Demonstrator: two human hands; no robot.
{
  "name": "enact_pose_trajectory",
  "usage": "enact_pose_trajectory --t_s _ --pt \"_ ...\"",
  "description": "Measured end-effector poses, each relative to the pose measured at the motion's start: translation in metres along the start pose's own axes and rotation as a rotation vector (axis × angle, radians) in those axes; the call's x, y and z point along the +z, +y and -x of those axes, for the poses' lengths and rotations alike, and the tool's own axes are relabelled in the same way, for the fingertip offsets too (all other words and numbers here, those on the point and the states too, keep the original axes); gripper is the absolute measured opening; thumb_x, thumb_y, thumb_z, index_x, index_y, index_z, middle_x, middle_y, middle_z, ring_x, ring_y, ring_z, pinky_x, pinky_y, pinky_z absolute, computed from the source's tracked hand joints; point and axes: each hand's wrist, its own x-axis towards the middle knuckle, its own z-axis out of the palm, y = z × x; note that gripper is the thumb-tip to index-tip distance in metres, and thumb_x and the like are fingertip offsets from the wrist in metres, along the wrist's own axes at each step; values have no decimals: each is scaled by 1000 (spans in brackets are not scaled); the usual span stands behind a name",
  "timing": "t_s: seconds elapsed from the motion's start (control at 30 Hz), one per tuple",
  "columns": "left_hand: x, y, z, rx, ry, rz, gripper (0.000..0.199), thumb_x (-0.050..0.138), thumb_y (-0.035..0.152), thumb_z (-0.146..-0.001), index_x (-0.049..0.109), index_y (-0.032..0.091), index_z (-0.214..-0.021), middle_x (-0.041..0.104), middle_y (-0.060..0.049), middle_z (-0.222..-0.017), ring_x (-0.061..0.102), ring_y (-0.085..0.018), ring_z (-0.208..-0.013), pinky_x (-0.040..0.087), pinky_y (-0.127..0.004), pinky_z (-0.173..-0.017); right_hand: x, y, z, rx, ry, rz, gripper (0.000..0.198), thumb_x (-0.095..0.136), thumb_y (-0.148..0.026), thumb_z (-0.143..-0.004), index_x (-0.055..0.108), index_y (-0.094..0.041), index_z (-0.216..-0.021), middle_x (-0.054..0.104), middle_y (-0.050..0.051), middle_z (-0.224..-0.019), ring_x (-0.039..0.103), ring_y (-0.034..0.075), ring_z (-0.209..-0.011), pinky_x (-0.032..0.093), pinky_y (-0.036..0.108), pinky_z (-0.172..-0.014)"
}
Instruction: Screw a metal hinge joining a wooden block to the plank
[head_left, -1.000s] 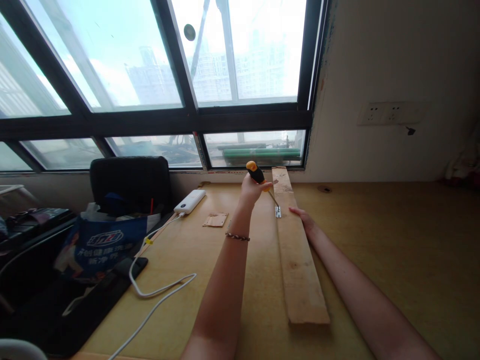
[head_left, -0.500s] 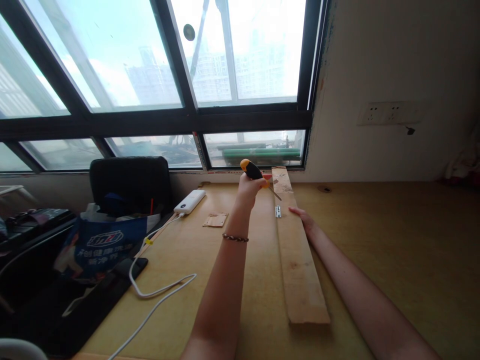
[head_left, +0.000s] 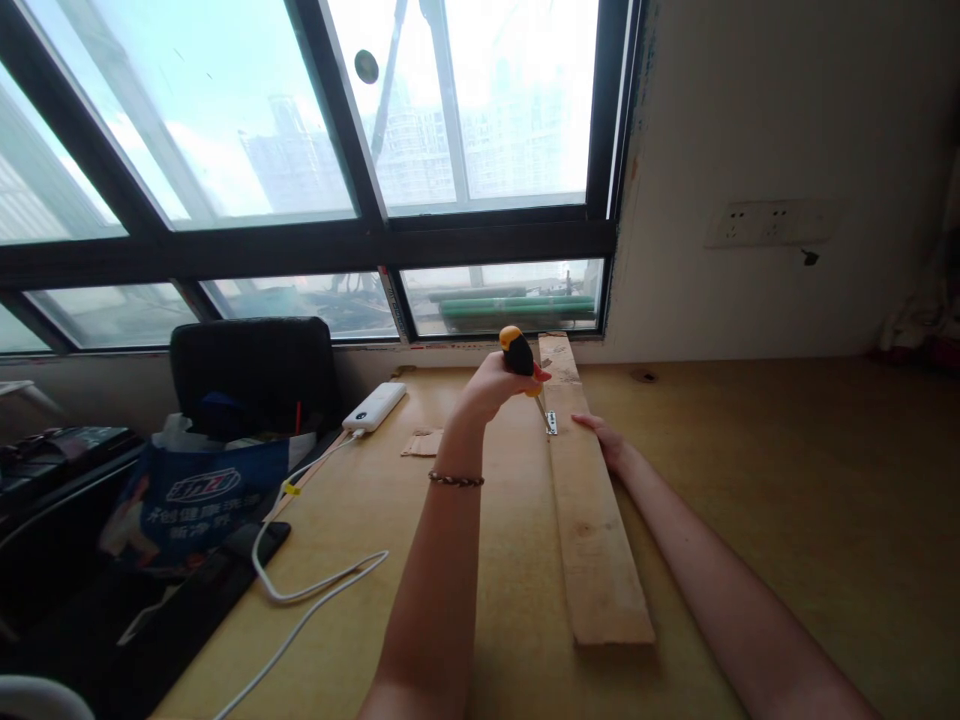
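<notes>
My left hand is closed round the yellow and black handle of a screwdriver. Its shaft slants down to a small metal hinge lying at the left edge of a long wooden board. The tip is at or very near the hinge; exact contact is too small to tell. On the board's right side rests my right hand, its fingers stretched over the edge and the thumb side hidden. The board lies lengthwise on the table, pointing toward the window.
Left of the arms, a small thin wooden piece lies on the table. A white power bank trails a white cable. Beyond the table's left edge are a black chair and a blue bag.
My left hand has turned the screwdriver more upright and brought its tip down to the hinge. My right hand stays on the board's edge. The view has shifted slightly.
</notes>
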Motion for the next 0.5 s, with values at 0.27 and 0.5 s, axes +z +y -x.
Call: enact_pose_trajectory --t_s 0.27,0.5 --pt "11 3 0 10 22 10 21 65 4 -47 62 9 -67 66 -8 -73 61 -21 -80 47 -33 -71 -2 -3 1 26 22 21 32 48 -28 -83 54 -9 -107 69 9 -78 67 20 -70 54 35 -73" --pt "12 0 -2 19 29 5 20 65 5 -46 63 9 -66 66 -9 -73 61 -22 -80 47 -32 -68 -2 -3 0 28 27 22 31 48 -28 -83 54 -9 -107 69 8 -76 67 20 -70 54 34 -72"
